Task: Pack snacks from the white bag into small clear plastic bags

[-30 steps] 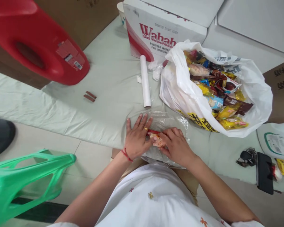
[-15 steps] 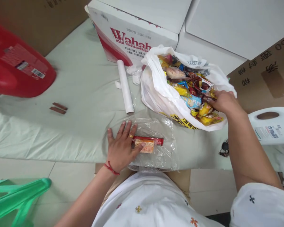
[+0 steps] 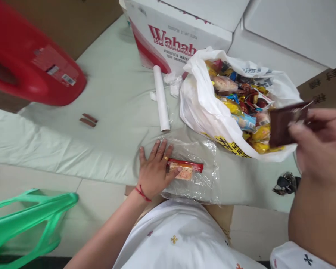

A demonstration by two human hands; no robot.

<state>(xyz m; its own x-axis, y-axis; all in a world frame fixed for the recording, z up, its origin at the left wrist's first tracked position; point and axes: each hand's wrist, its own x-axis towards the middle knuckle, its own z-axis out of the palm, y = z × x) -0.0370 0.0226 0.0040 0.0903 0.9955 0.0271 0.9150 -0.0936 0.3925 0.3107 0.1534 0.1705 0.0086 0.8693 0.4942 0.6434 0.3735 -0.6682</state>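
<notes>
My left hand [image 3: 156, 170] lies flat with spread fingers on a clear plastic bag [image 3: 207, 185]. Its thumb rests on a pale wrapped snack [image 3: 186, 172], and a narrow red packet [image 3: 198, 167] lies along the snack's far side. At the right, my right hand [image 3: 316, 138] pinches a dark brown packet [image 3: 285, 125] in front of the right rim of a white plastic bag [image 3: 197, 95]. Many wrapped snacks [image 3: 231, 106] in yellow, blue and red fill that bag.
A white roll [image 3: 161, 99] and crumpled plastic [image 3: 174, 84] lie beyond my left hand. Two brown strips [image 3: 88, 120] are near a red jug [image 3: 58, 74]. Behind stands a Wahaha box [image 3: 173, 41]. A green stool [image 3: 50, 203] is at lower left.
My right hand has come up out of the white bag with the brown packet and moved right. My left hand stays on the clear bag. The view has shifted, moving most things rightward.
</notes>
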